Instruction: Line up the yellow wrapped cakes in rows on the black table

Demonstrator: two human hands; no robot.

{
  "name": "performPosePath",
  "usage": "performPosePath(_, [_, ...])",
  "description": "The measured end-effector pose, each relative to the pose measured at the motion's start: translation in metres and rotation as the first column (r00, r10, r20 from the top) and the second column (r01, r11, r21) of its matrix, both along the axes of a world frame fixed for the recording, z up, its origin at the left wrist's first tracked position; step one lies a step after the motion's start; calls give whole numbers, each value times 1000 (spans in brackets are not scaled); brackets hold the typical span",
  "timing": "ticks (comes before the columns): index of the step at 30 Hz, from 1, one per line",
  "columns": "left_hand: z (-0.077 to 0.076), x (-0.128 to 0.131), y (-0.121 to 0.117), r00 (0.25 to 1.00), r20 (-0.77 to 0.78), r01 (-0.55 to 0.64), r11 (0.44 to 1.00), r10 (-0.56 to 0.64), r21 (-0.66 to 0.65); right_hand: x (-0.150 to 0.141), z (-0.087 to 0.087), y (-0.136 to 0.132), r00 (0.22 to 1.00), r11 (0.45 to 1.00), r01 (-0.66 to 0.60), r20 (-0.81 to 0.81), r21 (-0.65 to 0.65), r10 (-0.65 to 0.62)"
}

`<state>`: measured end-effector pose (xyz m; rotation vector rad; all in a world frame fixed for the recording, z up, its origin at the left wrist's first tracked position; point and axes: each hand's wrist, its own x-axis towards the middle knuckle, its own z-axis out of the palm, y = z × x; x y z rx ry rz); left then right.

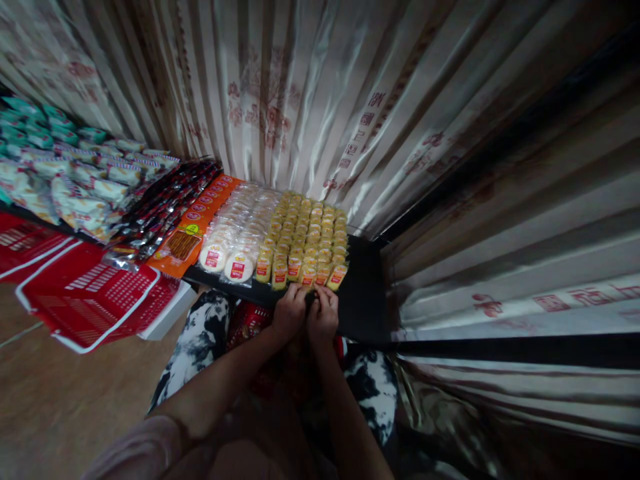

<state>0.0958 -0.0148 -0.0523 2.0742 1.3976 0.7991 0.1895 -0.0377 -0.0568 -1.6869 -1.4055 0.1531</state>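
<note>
Rows of small yellow wrapped snack packs [310, 230] with red-and-white labels lie on a black tabletop [367, 280]. At their front edge my left hand [290, 313] has its fingers bent and pressed together at one pack. My right hand [323, 313] is right beside it, fingertips closed on the same front row. The two hands nearly touch, and both appear to pinch the near end of a yellow snack pack [308, 276]. Left of these are round white wrapped crackers [239, 267] in two overlapping columns.
Further left are orange snack bags [183, 243], dark shiny packets [160, 207], white-and-yellow bags [85, 193] and green bags [37, 123]. Red baskets [100, 287] with white handles stand at the lower left. Pleated curtains [310, 93] hang behind and to the right.
</note>
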Motion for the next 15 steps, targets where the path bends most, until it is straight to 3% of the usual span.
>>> performPosePath(4, [-1,-19,-29,990,19,142,990,-142,0,-5,8,-21,999,998,-39,-34,40,41])
performPosePath(7, [-21,-39,-55,972,17,236,969,-235,-67,-16,0,-47,986,986,-158,-57,-55,155])
performPosePath(9, [-39,-50,-66,969,0,241,951,-246,-194,-25,-15,-61,970,954,-242,-62,-180,234])
performPosePath(12, [-63,-58,-67,992,6,113,879,-125,-463,-33,-39,-68,944,826,-282,12,-488,329])
performPosePath(15, [-79,-55,-61,997,27,70,816,-66,-574,-31,-52,-63,907,670,-148,170,-728,385])
